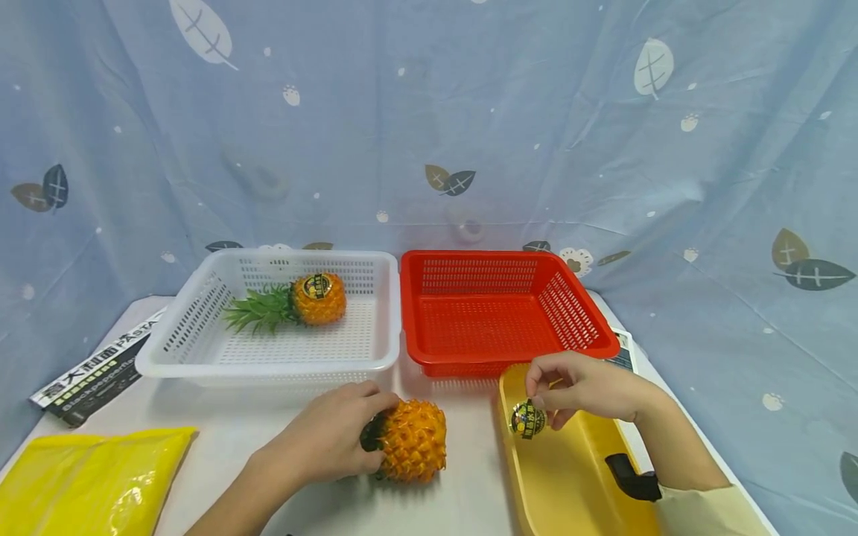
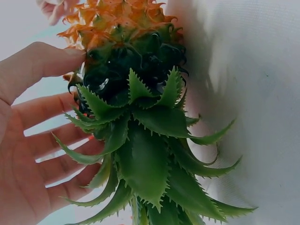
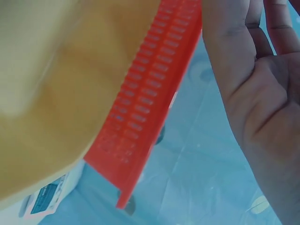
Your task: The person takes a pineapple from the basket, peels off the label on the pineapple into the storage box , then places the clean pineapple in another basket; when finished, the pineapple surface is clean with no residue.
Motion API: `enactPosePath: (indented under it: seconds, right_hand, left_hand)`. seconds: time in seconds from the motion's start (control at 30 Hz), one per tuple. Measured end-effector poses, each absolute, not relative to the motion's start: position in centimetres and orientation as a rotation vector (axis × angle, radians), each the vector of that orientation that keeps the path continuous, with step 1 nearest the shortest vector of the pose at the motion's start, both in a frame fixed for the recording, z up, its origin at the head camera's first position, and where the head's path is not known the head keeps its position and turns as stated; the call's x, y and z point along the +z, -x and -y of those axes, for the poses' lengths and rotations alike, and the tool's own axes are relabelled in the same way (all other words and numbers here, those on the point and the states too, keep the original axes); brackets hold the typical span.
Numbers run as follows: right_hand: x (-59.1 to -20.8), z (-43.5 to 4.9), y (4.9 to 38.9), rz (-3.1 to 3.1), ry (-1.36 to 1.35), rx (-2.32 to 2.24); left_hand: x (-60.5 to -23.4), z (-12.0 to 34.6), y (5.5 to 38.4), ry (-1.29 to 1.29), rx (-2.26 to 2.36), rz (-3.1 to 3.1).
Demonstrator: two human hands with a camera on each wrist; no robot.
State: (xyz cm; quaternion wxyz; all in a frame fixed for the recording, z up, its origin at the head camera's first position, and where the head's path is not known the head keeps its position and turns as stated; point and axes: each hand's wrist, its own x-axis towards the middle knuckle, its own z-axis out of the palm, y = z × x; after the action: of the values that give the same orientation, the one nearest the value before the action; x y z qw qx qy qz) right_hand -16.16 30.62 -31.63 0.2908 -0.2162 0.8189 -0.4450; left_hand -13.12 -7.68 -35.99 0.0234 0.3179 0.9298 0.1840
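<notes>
Gripping an orange pineapple [image 1: 415,441] in my left hand [image 1: 345,428], nearer me than the white basket [image 1: 268,370], I'm pinching a round sticker [image 1: 527,419] with my right hand [image 1: 579,387] over the yellow tray [image 1: 570,484]. We're sitting in the labelling step, I'd judge, and the next move is calling for steady fruit and a flat, firm press. Down at my left wrist, the camera is showing the green crown [image 2: 143,150] my hand is mostly hiding from the head view, while the right wrist's is missing the sticker.
</notes>
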Motion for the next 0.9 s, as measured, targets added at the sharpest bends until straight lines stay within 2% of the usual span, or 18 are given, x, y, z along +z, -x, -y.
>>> enactPosePath:
  seconds: [0.43,0.9]
  right_hand:
    - [-33.7,-32.4,17.0,-2.195,0.465,-1.174]
    - [-35.7,-31.9,17.6,-2.254,0.393,-1.107]
  left_hand:
    - [-36.0,7.5,13.1,-0.96,0.554,-2.872]
    - [-36.1,7.6,13.1,-0.983,0.553,-2.88]
